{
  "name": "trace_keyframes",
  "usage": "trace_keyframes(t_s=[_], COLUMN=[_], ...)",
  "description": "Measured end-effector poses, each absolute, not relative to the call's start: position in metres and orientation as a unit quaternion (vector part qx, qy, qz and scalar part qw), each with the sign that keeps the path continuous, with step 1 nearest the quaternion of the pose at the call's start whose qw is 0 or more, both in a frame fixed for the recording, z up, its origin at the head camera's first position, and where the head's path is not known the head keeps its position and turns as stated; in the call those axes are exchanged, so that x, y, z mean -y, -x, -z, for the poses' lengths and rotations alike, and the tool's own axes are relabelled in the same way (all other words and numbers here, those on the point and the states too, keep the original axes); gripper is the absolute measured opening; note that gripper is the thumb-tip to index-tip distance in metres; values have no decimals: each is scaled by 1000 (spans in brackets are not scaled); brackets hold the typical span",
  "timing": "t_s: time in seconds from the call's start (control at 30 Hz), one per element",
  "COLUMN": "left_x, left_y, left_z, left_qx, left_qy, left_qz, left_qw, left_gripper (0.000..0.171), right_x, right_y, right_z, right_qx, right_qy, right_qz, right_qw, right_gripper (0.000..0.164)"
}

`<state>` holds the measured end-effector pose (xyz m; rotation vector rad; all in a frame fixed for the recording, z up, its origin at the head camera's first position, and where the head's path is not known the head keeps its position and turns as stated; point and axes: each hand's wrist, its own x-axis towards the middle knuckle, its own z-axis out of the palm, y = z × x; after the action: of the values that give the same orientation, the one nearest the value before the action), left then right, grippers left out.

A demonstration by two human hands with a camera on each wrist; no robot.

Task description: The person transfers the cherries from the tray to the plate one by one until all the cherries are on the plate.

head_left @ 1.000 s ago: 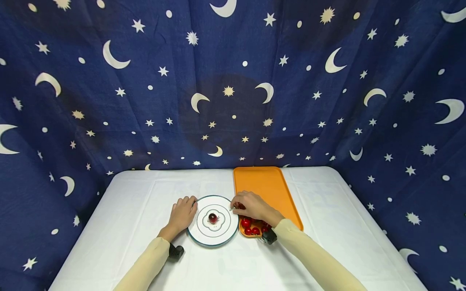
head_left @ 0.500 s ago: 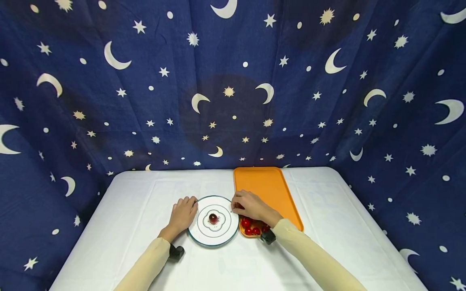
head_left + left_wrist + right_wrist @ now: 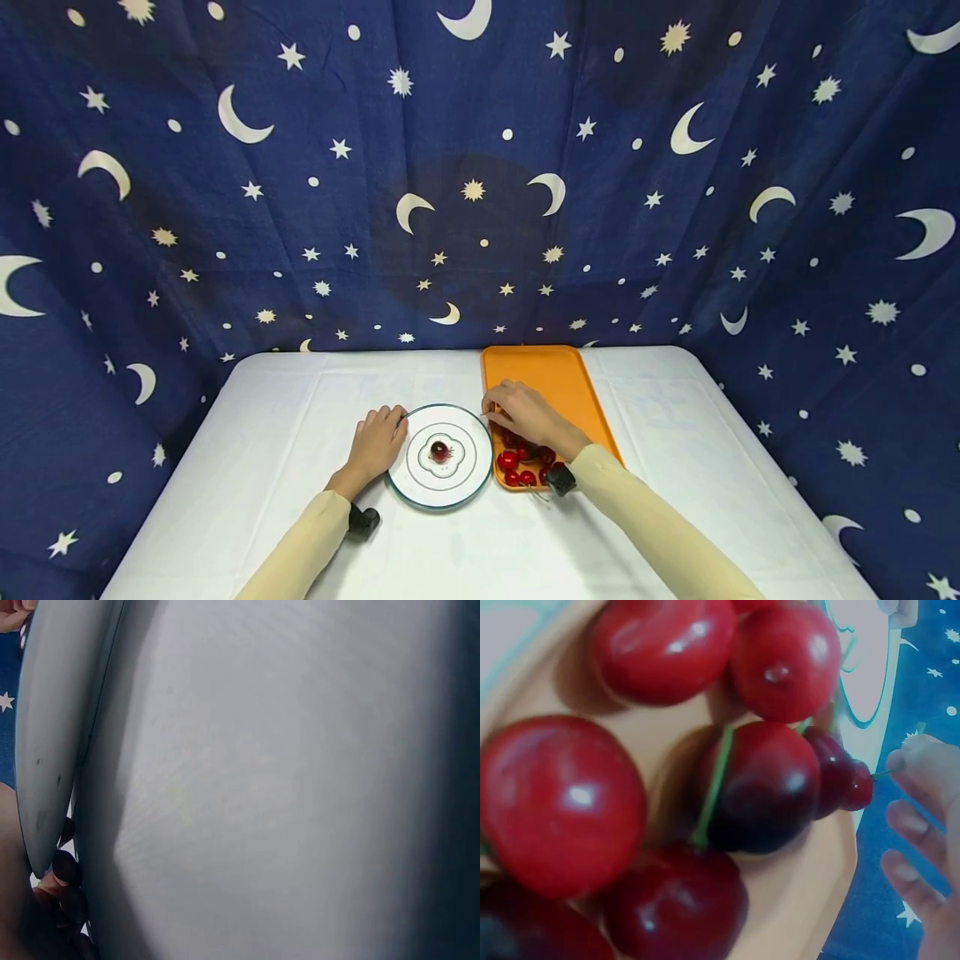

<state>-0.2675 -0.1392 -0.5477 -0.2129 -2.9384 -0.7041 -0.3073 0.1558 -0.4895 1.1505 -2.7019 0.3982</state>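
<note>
A white plate (image 3: 468,475) with a blue-green rim stands on the white table, one dark red cherry (image 3: 439,452) lying at its centre. At the plate's left rim is my left hand (image 3: 378,440), its fingers gripping the edge; the plate's pale side (image 3: 56,720) shows up close in the left wrist view. My right hand (image 3: 523,415) is over the orange tray (image 3: 536,371), right of the plate. Thumb and finger pinch a thin green stem (image 3: 883,774), which leads to a small red cherry (image 3: 860,785). Several cherries (image 3: 507,460) lie in the tray's near end.
The tray's raised edge stands close beside the plate's right rim. One stem (image 3: 538,493) pokes out over the tray's near edge. A dark blue cloth (image 3: 480,275) with moons and stars hangs behind the table and at both sides.
My right hand has moved a little away from me and to the right, off the plate's edge, uncovering more cherries in the tray. My left hand, the plate and its cherry stay put.
</note>
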Motion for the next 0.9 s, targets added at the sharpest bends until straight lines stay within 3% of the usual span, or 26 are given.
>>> trace_keyframes(t_s=[0.63,0.9], left_x=[139,139], left_y=[269,269], left_z=[550,549], left_qx=[969,970], left_qy=[69,68], left_qz=[229,226], left_qw=[61,53], left_gripper=[25,28], right_x=[-151,-147], right_y=[314,311], right_z=[481,479], right_qx=[911,915], right_qy=[-373,-356], right_qz=[-133,-163], right_qw=[116,102], right_gripper=[17,15])
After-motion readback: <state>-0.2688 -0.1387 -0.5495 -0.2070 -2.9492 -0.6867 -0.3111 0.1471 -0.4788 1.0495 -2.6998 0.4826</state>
